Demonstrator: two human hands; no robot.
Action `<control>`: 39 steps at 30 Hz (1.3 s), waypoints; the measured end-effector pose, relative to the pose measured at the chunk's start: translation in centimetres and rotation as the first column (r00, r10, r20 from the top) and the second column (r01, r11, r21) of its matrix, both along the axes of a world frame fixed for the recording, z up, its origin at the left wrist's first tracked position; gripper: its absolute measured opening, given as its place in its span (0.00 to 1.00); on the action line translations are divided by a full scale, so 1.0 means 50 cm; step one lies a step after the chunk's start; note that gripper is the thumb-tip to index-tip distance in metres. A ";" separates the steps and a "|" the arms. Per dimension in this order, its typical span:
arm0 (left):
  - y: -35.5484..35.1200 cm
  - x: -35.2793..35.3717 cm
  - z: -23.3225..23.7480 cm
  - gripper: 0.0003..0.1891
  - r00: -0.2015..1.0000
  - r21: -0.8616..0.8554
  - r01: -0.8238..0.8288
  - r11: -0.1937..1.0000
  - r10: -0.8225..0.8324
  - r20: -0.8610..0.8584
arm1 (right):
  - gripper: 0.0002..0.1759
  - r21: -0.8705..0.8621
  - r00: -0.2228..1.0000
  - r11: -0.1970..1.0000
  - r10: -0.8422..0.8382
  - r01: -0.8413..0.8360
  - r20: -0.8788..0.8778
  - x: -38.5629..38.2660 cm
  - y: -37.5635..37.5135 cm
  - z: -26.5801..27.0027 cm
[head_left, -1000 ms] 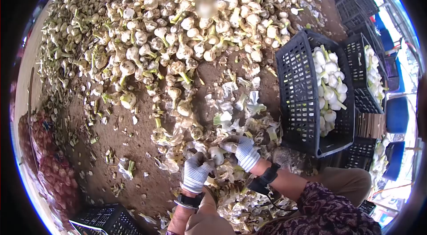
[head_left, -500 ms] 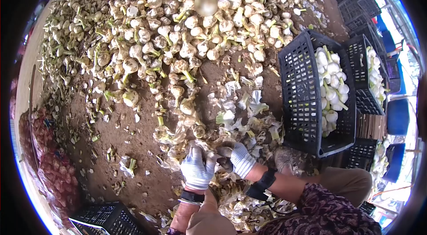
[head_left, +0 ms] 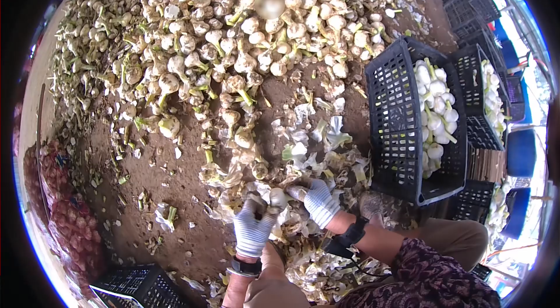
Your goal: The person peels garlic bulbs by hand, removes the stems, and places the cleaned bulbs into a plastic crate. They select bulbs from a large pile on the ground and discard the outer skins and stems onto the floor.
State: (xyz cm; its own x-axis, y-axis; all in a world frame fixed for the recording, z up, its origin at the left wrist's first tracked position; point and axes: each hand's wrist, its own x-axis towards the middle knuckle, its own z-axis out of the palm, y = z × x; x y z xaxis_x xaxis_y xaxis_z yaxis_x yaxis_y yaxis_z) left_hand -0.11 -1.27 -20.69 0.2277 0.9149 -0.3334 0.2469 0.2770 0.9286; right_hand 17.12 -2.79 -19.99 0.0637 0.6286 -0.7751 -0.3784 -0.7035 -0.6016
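Red mesh sacks (head_left: 73,229) at left, blue containers (head_left: 521,152) at right, dark crates (head_left: 461,11) upper right

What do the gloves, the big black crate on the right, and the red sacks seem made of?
Gloves: likely matte knitted fabric, given the snug, thinly striped look; dark ends may be coating or dirt.
Black crate: probably molded plastic, dull, with an evenly slotted wall.
Red sacks: perhaps plastic mesh, as they look partly see-through; finish unclear.
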 end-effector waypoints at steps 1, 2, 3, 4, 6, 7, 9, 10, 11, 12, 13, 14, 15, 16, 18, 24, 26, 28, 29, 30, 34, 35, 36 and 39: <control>-0.003 0.001 0.013 0.12 0.939 0.083 0.154 0.985 -0.120 -0.322 | 0.06 -0.002 1.000 1.000 0.000 0.000 -0.002 -0.003 -0.003 -0.009; 0.000 0.002 0.012 0.12 0.945 0.046 0.159 0.986 -0.139 -0.297 | 0.06 0.083 0.994 0.995 0.041 -0.049 0.097 -0.008 -0.006 -0.021; 0.001 0.002 0.010 0.12 0.949 0.009 0.167 0.986 -0.158 -0.271 | 0.06 0.161 0.978 0.982 0.069 -0.102 0.199 -0.009 -0.011 -0.032; -0.001 -0.003 -0.001 0.12 0.949 0.006 0.171 0.985 -0.163 -0.271 | 0.06 0.158 0.978 0.982 0.066 -0.098 0.198 -0.007 -0.017 -0.040; -0.007 -0.013 -0.025 0.14 0.983 -0.128 0.122 0.984 -0.137 -0.119 | 0.07 0.193 0.987 0.978 0.044 -0.074 0.155 -0.003 -0.021 -0.041; -0.011 -0.018 -0.031 0.14 0.983 -0.130 0.126 0.983 -0.141 -0.119 | 0.07 0.191 0.987 0.979 0.041 -0.070 0.155 0.000 -0.024 -0.041; -0.009 -0.018 -0.027 0.11 0.987 -0.174 0.145 0.974 -0.155 -0.043 | 0.07 0.165 0.988 0.982 0.075 -0.097 0.134 0.007 -0.020 -0.029; -0.008 -0.015 -0.020 0.11 0.987 -0.174 0.146 0.974 -0.156 -0.042 | 0.07 0.164 0.988 0.982 0.075 -0.096 0.135 0.010 -0.019 -0.026; -0.001 -0.008 0.001 0.09 0.986 -0.174 0.137 0.975 -0.150 -0.065 | 0.07 0.121 0.995 0.991 0.050 -0.060 0.084 0.011 -0.020 -0.023; 0.003 -0.005 0.013 0.07 0.986 -0.172 0.126 0.977 -0.143 -0.088 | 0.07 0.077 0.999 0.997 0.025 -0.027 0.033 0.012 -0.019 -0.023; -0.002 -0.008 0.004 0.07 0.986 -0.171 0.126 0.977 -0.143 -0.089 | 0.07 0.078 0.999 0.997 0.025 -0.027 0.032 0.012 -0.018 -0.024; -0.008 -0.009 -0.006 0.06 0.998 -0.199 0.061 0.978 -0.065 -0.015 | 0.07 0.052 1.000 0.999 0.000 -0.001 0.019 0.014 -0.018 -0.026; -0.013 -0.010 -0.012 0.06 0.998 -0.232 -0.003 0.973 0.016 0.056 | 0.07 0.024 1.000 0.999 -0.024 0.024 0.007 0.015 -0.018 -0.029; -0.016 -0.011 -0.014 0.06 0.998 -0.231 -0.001 0.973 0.015 0.057 | 0.07 0.024 1.000 0.999 -0.025 0.025 0.007 0.016 -0.019 -0.034; -0.009 -0.003 0.009 0.05 0.937 0.063 0.234 0.970 -0.208 -0.281 | 0.07 0.101 0.999 0.995 -0.029 0.024 0.043 0.014 -0.018 -0.042; -0.017 -0.012 -0.095 0.06 0.738 0.183 0.425 0.886 -0.223 -0.636 | 0.16 0.339 0.951 0.914 -0.126 0.222 -0.283 0.081 -0.034 -0.023; -0.029 -0.003 -0.117 0.11 0.562 0.227 0.620 0.751 -0.224 -0.796 | 0.23 0.556 0.754 0.694 0.027 0.459 -0.656 0.128 -0.015 0.020; -0.068 0.005 -0.147 0.17 0.459 0.254 0.825 0.504 -0.337 -0.822 | 0.30 0.509 0.458 0.580 0.247 0.636 -0.854 0.193 0.007 0.021; -0.096 0.017 -0.163 0.18 0.351 0.013 0.894 0.448 -0.681 -0.643 | 0.32 0.505 0.488 0.652 0.230 0.565 -0.842 0.241 0.019 0.031; -0.104 0.037 -0.163 0.20 0.220 -0.187 0.936 0.297 -0.912 -0.348 | 0.30 0.484 0.717 0.735 -0.004 0.475 -0.697 0.269 0.032 0.032; -0.082 0.039 -0.123 0.22 0.194 -0.251 0.953 0.168 -0.977 0.083 | 0.25 0.311 0.648 0.947 -0.187 -0.081 0.739 0.320 0.046 -0.090; -0.071 0.038 -0.111 0.21 0.253 -0.271 0.936 0.225 -0.964 0.076 | 0.30 0.201 0.280 0.930 -0.114 -0.308 0.953 0.312 0.061 -0.103; -0.064 0.035 -0.103 0.21 0.312 -0.295 0.914 0.278 -0.947 0.072 | 0.34 0.398 0.565 0.908 -0.261 -0.132 0.783 0.299 0.088 -0.123; -0.059 0.008 -0.095 0.17 0.566 -0.237 0.810 0.537 -0.821 0.071 | 0.28 0.249 0.664 0.967 -0.220 0.052 0.715 0.305 0.099 -0.162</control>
